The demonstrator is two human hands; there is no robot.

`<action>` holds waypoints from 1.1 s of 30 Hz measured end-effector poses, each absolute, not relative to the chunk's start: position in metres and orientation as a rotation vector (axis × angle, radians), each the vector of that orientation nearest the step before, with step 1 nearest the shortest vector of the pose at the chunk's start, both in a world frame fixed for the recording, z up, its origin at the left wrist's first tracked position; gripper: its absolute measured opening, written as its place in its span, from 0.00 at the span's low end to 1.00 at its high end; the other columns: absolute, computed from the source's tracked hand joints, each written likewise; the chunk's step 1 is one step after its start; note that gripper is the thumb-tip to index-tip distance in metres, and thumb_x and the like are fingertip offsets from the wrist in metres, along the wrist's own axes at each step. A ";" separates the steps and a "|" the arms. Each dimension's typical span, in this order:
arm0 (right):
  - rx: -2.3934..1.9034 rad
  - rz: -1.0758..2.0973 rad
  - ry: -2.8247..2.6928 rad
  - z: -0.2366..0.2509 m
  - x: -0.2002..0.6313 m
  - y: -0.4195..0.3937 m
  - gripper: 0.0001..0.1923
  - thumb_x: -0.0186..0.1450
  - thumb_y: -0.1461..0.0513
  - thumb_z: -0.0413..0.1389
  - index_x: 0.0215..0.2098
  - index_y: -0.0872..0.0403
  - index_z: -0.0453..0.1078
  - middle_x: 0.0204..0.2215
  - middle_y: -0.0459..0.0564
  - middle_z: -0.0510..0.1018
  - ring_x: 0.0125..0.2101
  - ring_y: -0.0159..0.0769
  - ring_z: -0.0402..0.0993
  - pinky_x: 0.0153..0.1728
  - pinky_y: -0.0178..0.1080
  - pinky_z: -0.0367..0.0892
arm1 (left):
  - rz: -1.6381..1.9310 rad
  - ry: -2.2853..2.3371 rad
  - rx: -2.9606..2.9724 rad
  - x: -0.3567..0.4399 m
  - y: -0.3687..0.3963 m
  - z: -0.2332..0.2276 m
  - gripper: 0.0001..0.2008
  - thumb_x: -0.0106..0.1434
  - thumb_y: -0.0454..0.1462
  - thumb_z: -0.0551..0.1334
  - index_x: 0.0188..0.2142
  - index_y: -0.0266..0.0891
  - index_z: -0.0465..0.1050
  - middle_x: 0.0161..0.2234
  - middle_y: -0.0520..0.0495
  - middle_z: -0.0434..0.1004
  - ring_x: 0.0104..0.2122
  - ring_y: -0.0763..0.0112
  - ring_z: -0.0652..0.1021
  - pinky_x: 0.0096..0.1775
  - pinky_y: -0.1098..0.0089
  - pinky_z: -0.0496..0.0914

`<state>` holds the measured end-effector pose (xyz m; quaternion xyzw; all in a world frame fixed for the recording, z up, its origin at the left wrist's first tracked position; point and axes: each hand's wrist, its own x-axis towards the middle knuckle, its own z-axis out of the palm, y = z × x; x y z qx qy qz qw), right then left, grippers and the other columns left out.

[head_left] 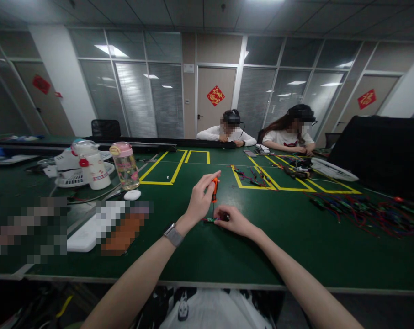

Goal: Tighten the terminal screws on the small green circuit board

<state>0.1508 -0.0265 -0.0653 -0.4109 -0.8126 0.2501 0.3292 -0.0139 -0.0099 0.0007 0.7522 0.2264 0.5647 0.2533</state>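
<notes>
Holding a small orange-handled screwdriver (214,190) upright, the left hand (199,201) pinches the handle between thumb and fingertips, a grey-strapped watch (173,235) on its wrist. The thin shaft runs straight down to a small green circuit part with coloured wires (211,220), which lies on the dark green surface (227,256) and is pinned at its right end by the closed fingers of the right hand (232,220). It looks like a screw is being turned in the part; whether the tip sits in a screw head is too small to tell. The next move seems to call for a steady vertical shaft, light downward pressure and a firm hold on the part.

To the left stand a pink-lidded clear bottle (125,166) and a white bottle (92,165). Beyond lie yellow tape rectangles (166,170) and a heap of red and dark wires (358,210). Farthest off, two seated people (262,132) work at the far edge.
</notes>
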 end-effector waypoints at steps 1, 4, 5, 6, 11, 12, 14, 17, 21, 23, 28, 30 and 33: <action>-1.075 0.654 -2.127 -0.066 0.151 -0.026 0.04 0.57 0.68 0.59 0.31 0.55 0.70 0.26 0.43 0.71 0.27 0.31 0.65 0.30 0.33 0.61 | 1.534 0.598 2.024 -0.013 -0.009 0.000 0.17 0.69 0.35 0.51 0.55 0.43 0.68 0.49 0.44 0.72 0.46 0.68 0.75 0.48 0.66 0.69; -1.082 0.657 -2.127 -0.067 0.151 -0.025 0.04 0.57 0.68 0.59 0.32 0.55 0.70 0.26 0.43 0.71 0.27 0.31 0.65 0.30 0.33 0.61 | 1.614 0.658 2.021 -0.013 -0.009 -0.001 0.14 0.67 0.36 0.56 0.50 0.41 0.72 0.43 0.45 0.74 0.42 0.68 0.76 0.44 0.68 0.70; -1.086 0.658 -2.126 -0.067 0.151 -0.025 0.04 0.57 0.68 0.59 0.32 0.55 0.70 0.26 0.43 0.71 0.27 0.31 0.65 0.29 0.33 0.61 | 1.656 0.704 2.034 -0.012 -0.010 -0.001 0.12 0.66 0.36 0.58 0.48 0.41 0.74 0.40 0.46 0.74 0.40 0.68 0.75 0.43 0.68 0.70; -1.089 0.658 -2.125 -0.067 0.151 -0.025 0.04 0.57 0.67 0.59 0.32 0.55 0.70 0.26 0.43 0.71 0.27 0.31 0.65 0.29 0.33 0.61 | 1.693 0.749 2.045 -0.012 -0.010 -0.001 0.11 0.65 0.37 0.59 0.45 0.41 0.75 0.39 0.47 0.73 0.39 0.69 0.74 0.43 0.69 0.69; -1.078 0.655 -2.127 -0.067 0.151 -0.024 0.04 0.57 0.68 0.60 0.32 0.55 0.71 0.27 0.44 0.71 0.27 0.31 0.65 0.30 0.33 0.61 | 1.650 0.749 2.058 -0.013 -0.011 -0.001 0.14 0.69 0.37 0.53 0.49 0.43 0.74 0.43 0.46 0.72 0.43 0.69 0.74 0.46 0.67 0.68; -1.081 0.654 -2.128 -0.067 0.151 -0.024 0.05 0.57 0.68 0.60 0.32 0.55 0.71 0.27 0.44 0.72 0.27 0.31 0.65 0.30 0.33 0.61 | 1.624 0.712 2.051 -0.013 -0.011 -0.001 0.16 0.70 0.37 0.51 0.51 0.43 0.72 0.45 0.45 0.72 0.44 0.68 0.74 0.48 0.67 0.68; -1.088 0.652 -2.132 -0.067 0.151 -0.024 0.04 0.57 0.68 0.60 0.31 0.55 0.70 0.26 0.44 0.72 0.27 0.31 0.65 0.30 0.33 0.61 | 1.589 0.653 2.026 -0.012 -0.010 -0.002 0.17 0.70 0.36 0.50 0.54 0.43 0.70 0.46 0.45 0.74 0.45 0.68 0.75 0.49 0.66 0.68; -1.081 0.653 -2.130 -0.068 0.151 -0.024 0.04 0.57 0.68 0.59 0.31 0.55 0.70 0.26 0.43 0.71 0.27 0.31 0.65 0.29 0.32 0.61 | 1.622 0.673 2.019 -0.012 -0.009 -0.002 0.15 0.68 0.37 0.55 0.52 0.41 0.72 0.42 0.45 0.74 0.41 0.68 0.75 0.45 0.67 0.70; -1.074 0.656 -2.120 -0.069 0.151 -0.024 0.04 0.57 0.68 0.60 0.31 0.55 0.70 0.26 0.43 0.71 0.26 0.30 0.65 0.29 0.32 0.61 | 1.667 0.743 2.062 -0.012 -0.011 0.000 0.12 0.65 0.37 0.59 0.47 0.43 0.75 0.39 0.47 0.72 0.40 0.69 0.74 0.43 0.69 0.69; -1.074 0.653 -2.118 -0.069 0.151 -0.024 0.04 0.57 0.68 0.60 0.31 0.55 0.70 0.25 0.43 0.71 0.26 0.30 0.65 0.29 0.33 0.61 | 1.614 0.700 2.070 -0.013 -0.012 0.000 0.13 0.68 0.37 0.56 0.50 0.44 0.74 0.43 0.46 0.72 0.43 0.68 0.74 0.46 0.68 0.69; -1.086 0.654 -2.120 -0.068 0.151 -0.024 0.04 0.57 0.68 0.60 0.32 0.55 0.71 0.26 0.43 0.71 0.26 0.31 0.66 0.29 0.33 0.61 | 1.533 0.627 2.030 -0.013 -0.012 0.000 0.16 0.68 0.36 0.54 0.53 0.43 0.70 0.43 0.46 0.74 0.43 0.68 0.75 0.46 0.68 0.69; -1.096 0.660 -2.116 -0.067 0.151 -0.025 0.05 0.57 0.68 0.60 0.32 0.55 0.71 0.26 0.44 0.71 0.27 0.31 0.66 0.30 0.33 0.62 | 1.569 0.683 2.046 -0.013 -0.011 0.000 0.13 0.66 0.36 0.58 0.50 0.43 0.73 0.40 0.47 0.73 0.40 0.70 0.75 0.43 0.69 0.70; -1.112 0.664 -2.109 -0.067 0.150 -0.025 0.05 0.56 0.68 0.60 0.32 0.55 0.71 0.26 0.44 0.71 0.27 0.31 0.66 0.30 0.33 0.62 | 1.583 0.722 2.074 -0.013 -0.012 0.000 0.12 0.65 0.38 0.60 0.48 0.43 0.75 0.39 0.47 0.71 0.39 0.70 0.74 0.42 0.70 0.70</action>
